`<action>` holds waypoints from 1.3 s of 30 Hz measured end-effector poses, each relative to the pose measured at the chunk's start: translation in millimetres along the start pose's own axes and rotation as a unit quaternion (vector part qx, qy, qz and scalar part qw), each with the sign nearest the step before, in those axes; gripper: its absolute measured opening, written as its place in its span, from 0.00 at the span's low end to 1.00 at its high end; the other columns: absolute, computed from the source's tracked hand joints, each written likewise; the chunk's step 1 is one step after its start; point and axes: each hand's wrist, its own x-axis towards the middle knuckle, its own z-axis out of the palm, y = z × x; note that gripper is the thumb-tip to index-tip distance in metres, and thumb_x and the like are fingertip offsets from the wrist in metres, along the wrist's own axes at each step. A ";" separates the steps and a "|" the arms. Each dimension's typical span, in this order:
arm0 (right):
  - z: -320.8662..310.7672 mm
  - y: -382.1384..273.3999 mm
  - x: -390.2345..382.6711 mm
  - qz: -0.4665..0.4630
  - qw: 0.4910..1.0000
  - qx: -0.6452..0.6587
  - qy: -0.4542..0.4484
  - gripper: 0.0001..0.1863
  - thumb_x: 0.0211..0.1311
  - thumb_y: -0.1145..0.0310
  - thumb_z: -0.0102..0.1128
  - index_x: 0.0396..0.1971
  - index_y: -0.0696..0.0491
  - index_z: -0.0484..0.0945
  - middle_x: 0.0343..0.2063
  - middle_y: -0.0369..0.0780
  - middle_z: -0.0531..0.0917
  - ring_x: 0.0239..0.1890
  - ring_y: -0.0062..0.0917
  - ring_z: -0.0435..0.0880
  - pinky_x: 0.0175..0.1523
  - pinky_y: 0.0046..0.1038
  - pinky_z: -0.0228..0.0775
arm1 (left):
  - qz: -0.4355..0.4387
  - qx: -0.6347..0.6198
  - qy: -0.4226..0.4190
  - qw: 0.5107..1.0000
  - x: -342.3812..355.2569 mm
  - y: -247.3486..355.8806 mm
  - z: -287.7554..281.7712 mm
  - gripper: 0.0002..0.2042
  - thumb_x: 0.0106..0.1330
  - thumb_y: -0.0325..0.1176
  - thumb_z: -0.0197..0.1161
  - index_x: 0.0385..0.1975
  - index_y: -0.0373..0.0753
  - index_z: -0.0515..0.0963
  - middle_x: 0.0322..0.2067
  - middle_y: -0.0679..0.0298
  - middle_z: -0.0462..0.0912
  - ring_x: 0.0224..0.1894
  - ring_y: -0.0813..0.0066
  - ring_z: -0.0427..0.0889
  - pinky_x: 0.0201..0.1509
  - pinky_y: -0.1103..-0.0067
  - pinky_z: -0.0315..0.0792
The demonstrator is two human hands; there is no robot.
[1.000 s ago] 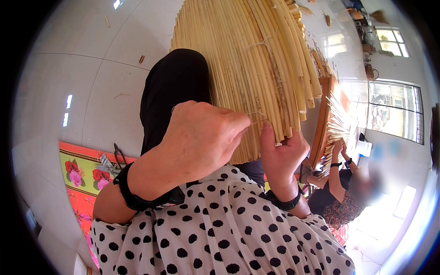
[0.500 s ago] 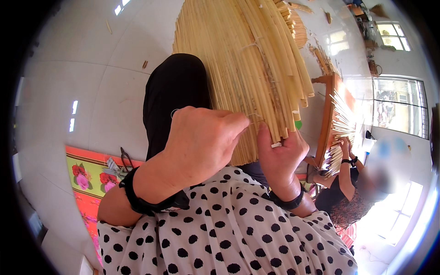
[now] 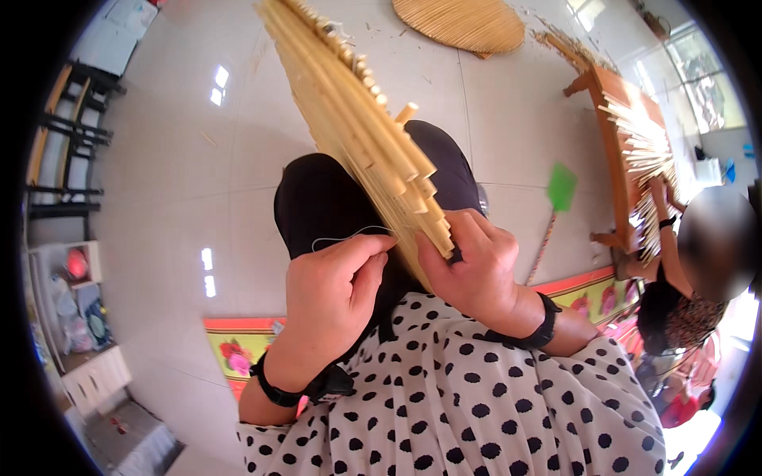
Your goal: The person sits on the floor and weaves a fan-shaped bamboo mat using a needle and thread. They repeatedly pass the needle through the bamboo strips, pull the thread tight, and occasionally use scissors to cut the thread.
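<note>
A mat of pale, straight reed stalks (image 3: 349,143) stands tilted on edge across my lap, running from between my hands up toward the far left. My right hand (image 3: 480,274) is closed round its near end, thumb on the left face and fingers on the stalk ends. Beside that face, my left hand (image 3: 329,282) pinches a thin white thread (image 3: 343,237), which loops above the knuckles toward the stalks. Whether a needle is between the fingertips is hidden. One short stalk end (image 3: 407,112) sticks out on the mat's right side.
A round woven reed mat (image 3: 460,22) lies on the tiled floor ahead. To the right are a green fly swatter (image 3: 562,188) and a wooden bench (image 3: 615,151) spread with stalks, where another person works. A flowered mat (image 3: 583,300) lies nearby; shelves (image 3: 75,309) stand left.
The reed mat has tipped from lying broad across my lap to standing on edge. My left hand has moved lower beside it; my right still grips the near end. The view has shifted.
</note>
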 end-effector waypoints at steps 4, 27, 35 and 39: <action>-0.9 6.7 -3.2 -0.012 0.999 0.029 -0.031 0.15 0.45 0.74 0.70 0.34 0.59 0.78 0.25 0.41 0.79 0.21 0.34 0.81 0.26 0.29 0.75 | -0.040 0.000 -0.026 0.999 2.2 7.6 -6.5 0.08 0.63 0.21 0.62 0.40 0.33 0.83 0.22 0.59 0.82 0.20 0.77 0.77 0.25 0.83 0.70; 3.3 53.2 -8.1 -0.031 0.894 0.402 -0.196 0.35 0.60 0.59 0.66 0.60 0.68 0.68 0.48 0.50 0.73 0.45 0.36 0.76 0.48 0.30 0.75 | -0.006 0.201 0.010 0.979 -10.7 3.0 -30.6 0.07 0.54 0.27 0.70 0.32 0.34 0.84 0.14 0.64 0.72 0.14 0.76 0.66 0.20 0.79 0.57; 3.0 55.8 -5.0 -0.017 0.890 0.417 -0.186 0.37 0.58 0.59 0.68 0.61 0.67 0.68 0.48 0.49 0.72 0.46 0.37 0.75 0.50 0.30 0.74 | 0.033 0.211 -0.006 0.977 -5.0 0.3 -33.5 0.08 0.54 0.26 0.68 0.33 0.32 0.84 0.16 0.64 0.76 0.16 0.74 0.71 0.22 0.80 0.62; 5.0 59.3 -4.6 -0.024 0.884 0.420 -0.205 0.38 0.58 0.59 0.68 0.62 0.67 0.67 0.49 0.50 0.72 0.47 0.37 0.75 0.51 0.31 0.74 | 0.034 0.224 -0.009 0.974 -4.0 2.6 -32.2 0.06 0.52 0.22 0.67 0.30 0.32 0.84 0.18 0.61 0.79 0.16 0.71 0.75 0.22 0.80 0.66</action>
